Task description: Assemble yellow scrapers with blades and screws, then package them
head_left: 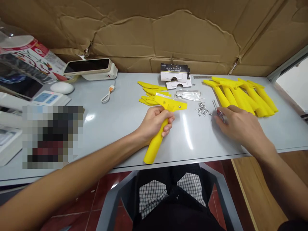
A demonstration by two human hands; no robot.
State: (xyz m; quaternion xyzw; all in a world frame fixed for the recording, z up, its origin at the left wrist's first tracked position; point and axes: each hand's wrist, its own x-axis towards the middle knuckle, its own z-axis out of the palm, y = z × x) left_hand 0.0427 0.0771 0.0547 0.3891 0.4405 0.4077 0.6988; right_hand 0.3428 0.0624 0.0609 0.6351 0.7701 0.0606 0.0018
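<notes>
Two bare hands over the bench [103, 128], forearms coming in across the near edge. Left hand [152, 123]: grip clamped around the handle of a yellow plastic scraper [156, 139], fingers wrapped tight. Long axis of the scraper slanting from the butt end at lower left, just inside the bench's front edge, up to the wide flat head [170, 103] at upper right. Head nearer the right hand than the butt end. Right hand [237, 123]: fingers curled at a small red-and-metal tool [219, 112], mostly hidden; clamped or only touching, not clear. Open bench between the two hands, well apart. Just past the right fingertips, a small heap of silver screws [203, 109]. Behind those, foil-wrapped metal strips [187, 95]. Left of the strips, loose yellow scraper heads [149, 93]. Far right, a jumbled, overlapping pile of yellow handles [240, 96]. Left of the scraper, bare bench up to a white oval object [62, 87]. Farther back, printed white cards [174, 72] against a creased cardboard wall [154, 35]. Back left, a phone [88, 66] on a white power bank [101, 75].
</notes>
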